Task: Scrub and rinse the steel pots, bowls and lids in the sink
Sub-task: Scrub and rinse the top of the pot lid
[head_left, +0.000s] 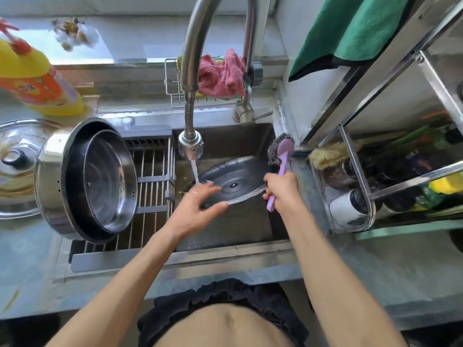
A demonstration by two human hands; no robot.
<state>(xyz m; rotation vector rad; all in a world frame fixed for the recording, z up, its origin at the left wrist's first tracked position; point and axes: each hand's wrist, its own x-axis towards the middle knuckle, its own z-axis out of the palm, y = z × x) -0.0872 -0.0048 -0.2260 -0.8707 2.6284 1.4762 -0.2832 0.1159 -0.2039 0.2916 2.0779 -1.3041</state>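
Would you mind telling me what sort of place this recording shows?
Most likely a home kitchen sink area: a curved steel tap runs water into a steel sink, a yellow dish-soap bottle stands on the counter, and washed steel pots drain beside it.

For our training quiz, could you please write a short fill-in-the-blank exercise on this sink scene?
1. The right hand grips the scrubber by its ____ handle.
2. The left hand holds the steel ____ under the faucet.
3. The cloth in the wire caddy is ____.

Missing words: purple; lid; pink
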